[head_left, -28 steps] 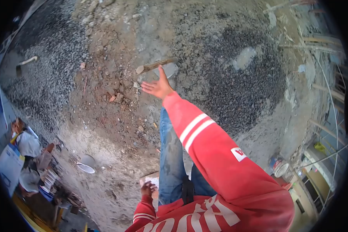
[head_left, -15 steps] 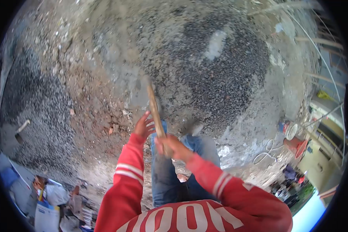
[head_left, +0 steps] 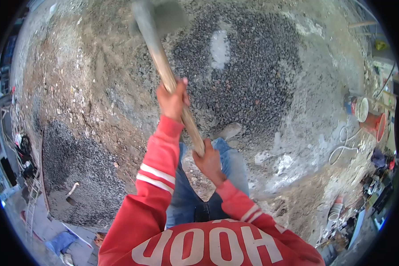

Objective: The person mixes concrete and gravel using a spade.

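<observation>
The hoe [head_left: 165, 73] hangs slantwise out in front of the person, its head up and away over the ground and its butt end down by the knees. It's a thick, straight handle, pale honey-coloured wood below and greyed towards the top, with a broad dark-grey head [head_left: 169, 18] smeared by blur; I can't tell whether it touches the dirt. The left hand [head_left: 171, 101] is wrapped around the middle of the shaft, the right hand [head_left: 209, 162] closed near the butt. Underfoot it's rough brown-grey earth, with a dark gravel spread [head_left: 257, 84] to the right, marked by a whitish patch [head_left: 220, 49], and more gravel [head_left: 91, 166] at left. Off right sit a red bucket [head_left: 379, 127] and a looped white hose [head_left: 340, 153].
</observation>
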Demonstrator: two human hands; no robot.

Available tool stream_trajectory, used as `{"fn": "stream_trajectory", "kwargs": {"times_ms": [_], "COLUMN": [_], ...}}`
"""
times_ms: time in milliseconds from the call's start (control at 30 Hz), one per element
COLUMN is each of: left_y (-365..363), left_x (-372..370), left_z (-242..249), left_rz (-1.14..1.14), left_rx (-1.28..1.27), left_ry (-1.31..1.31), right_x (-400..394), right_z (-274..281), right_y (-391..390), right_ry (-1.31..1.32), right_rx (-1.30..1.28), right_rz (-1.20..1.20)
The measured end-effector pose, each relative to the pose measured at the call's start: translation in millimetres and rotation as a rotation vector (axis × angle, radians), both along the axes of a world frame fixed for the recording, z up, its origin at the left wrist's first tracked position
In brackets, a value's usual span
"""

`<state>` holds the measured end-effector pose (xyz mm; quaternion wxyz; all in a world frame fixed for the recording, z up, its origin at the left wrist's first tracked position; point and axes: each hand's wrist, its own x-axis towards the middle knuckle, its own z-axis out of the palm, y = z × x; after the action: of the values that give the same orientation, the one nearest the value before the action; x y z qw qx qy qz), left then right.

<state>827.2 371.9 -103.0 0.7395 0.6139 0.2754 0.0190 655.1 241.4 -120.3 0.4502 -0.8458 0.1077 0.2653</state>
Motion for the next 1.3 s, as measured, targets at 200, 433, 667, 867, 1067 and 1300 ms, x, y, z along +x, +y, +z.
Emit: {"fn": "stream_trajectory", "kwargs": {"times_ms": [200,433,667,867,1067,1300], "left_y": [21.5,37.5,-41.8,-87.8,-191.8,-291.6], "left_x": [130.6,50.5,32.2,-59.6,-25.8,111.9], "left_z": [-37.4,-331.8,-344.5,-228.6,-126.6,-157.2], "left_rz": [-0.185,-0.478,-0.651,-0.533,-0.518,-0.7], "left_rx": [0.128,0.45,0.659,0.302,-0.032,0.184], "left_ry": [-0.193,0.522,0.737,0.647,0.316,-0.094], "right_x": [149.6,19.3,32.6,-72.3,-39.9,103.6], "right_z": [-83.6,-257.6,-194.9,-131.5,-103.0,-186.3], "right_y": [67.6,135.5,35.5,12.2,-66.3,-124.2], "right_ry": [-0.175,0.125,0.638,0.408,0.078,-0.188], "right_rx": [0.223,0.12,0.766,0.262,-0.03,0.031], "right_rz": [-0.195,-0.388,-0.829,-0.624,-0.682,-0.872]}}
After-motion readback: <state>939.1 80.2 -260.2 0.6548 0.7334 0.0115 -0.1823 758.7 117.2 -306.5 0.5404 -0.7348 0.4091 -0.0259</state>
